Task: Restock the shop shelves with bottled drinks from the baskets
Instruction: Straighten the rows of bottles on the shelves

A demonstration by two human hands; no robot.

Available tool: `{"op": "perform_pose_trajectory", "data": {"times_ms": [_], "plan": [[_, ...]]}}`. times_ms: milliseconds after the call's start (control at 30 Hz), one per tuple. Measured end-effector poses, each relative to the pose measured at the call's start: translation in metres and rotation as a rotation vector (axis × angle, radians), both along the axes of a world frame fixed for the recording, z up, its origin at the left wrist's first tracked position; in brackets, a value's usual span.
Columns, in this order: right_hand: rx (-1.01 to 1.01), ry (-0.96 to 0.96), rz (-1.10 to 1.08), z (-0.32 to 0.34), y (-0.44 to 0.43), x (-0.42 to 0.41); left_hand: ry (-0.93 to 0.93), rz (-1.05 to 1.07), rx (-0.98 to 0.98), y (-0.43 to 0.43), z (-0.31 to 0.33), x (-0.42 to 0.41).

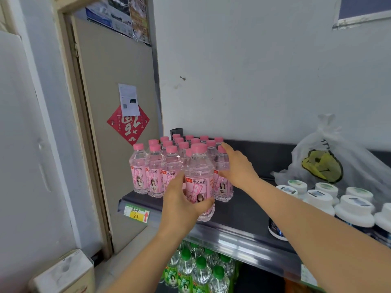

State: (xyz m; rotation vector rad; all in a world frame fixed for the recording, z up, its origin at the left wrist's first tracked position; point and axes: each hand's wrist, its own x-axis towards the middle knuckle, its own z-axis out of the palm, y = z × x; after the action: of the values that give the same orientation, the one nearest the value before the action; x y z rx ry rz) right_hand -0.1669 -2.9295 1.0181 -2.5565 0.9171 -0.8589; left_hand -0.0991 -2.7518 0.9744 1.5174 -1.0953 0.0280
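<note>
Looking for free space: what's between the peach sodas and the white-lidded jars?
Bare dark shelf, crossed only by the right forearm, as the head view shows.

One head-worn wide-angle view, forward and slightly downward, close before the dark top shelf [249,208]

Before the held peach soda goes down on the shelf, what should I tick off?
1. Grip of left hand on held bottle: ok, fingers round its lower body.
2. Bottle upright: ok.
3. Bare shelf right of the pink bottles: ok.
4. Support from right hand on end bottle: ok, touching.
5. Clearance from white-lidded jars: ok, apart.
6. Slot behind held bottle free: cannot tell, hidden.
</note>
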Motion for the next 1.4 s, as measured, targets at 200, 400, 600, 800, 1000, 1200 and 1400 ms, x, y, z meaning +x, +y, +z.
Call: {"op": "perform_pose_trajectory", "data": {"times_ms": [200,400,600,800,1000,1200,1400], "plan": [[0.207,-0.045,0.076,0.022,0.007,-0.025,-0.013,0.09,0.034,-0.024,-0.013,0.002],[0.272,-0.256,0.17,0.048,0.023,-0.05,-0.071,0.128,0.054,-0.045,-0.017,-0.009],[0.2,-0.119,0.271,0.045,0.043,-0.059,-0.076,0.132,0.089,-0.063,-0.028,-0.021],[0.045,-0.015,0.238,0.028,0.042,-0.065,-0.153,0.248,0.059,-0.06,-0.04,-0.021],[-0.245,0.138,0.27,0.024,0.055,-0.053,-0.301,0.325,0.087,-0.05,-0.044,-0.024],[-0.336,0.192,0.148,0.012,0.055,-0.032,-0.319,0.321,0.11,-0.036,-0.046,-0.013],[-0.335,0.181,0.111,0.01,0.049,-0.025,-0.331,0.333,0.151,-0.01,-0.053,0.01]]}}
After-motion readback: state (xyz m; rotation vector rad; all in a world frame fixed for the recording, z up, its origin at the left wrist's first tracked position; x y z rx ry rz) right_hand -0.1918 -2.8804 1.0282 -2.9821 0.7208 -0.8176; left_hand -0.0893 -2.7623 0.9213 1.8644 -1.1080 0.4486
